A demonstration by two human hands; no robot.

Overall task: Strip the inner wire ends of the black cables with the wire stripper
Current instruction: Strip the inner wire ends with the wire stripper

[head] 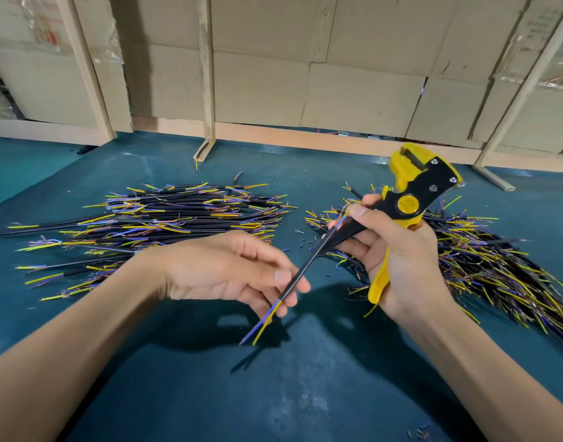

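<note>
My left hand (241,269) pinches a short black cable (308,266) near its lower end, where blue and yellow inner wires (261,327) stick out toward me. The cable slants up to the right. Its upper end, also showing blue and yellow wires, lies under the thumb of my right hand (398,260). That hand grips the yellow and black wire stripper (411,199) by its handles, with the jaws pointing up and away. No wire sits in the jaws.
A pile of black cables (165,228) with coloured wire ends lies at the left on the teal mat (273,393). A second pile (484,266) lies at the right, behind my right hand. Small insulation bits (300,247) are scattered between them. Cardboard panels and wooden posts (206,74) stand behind.
</note>
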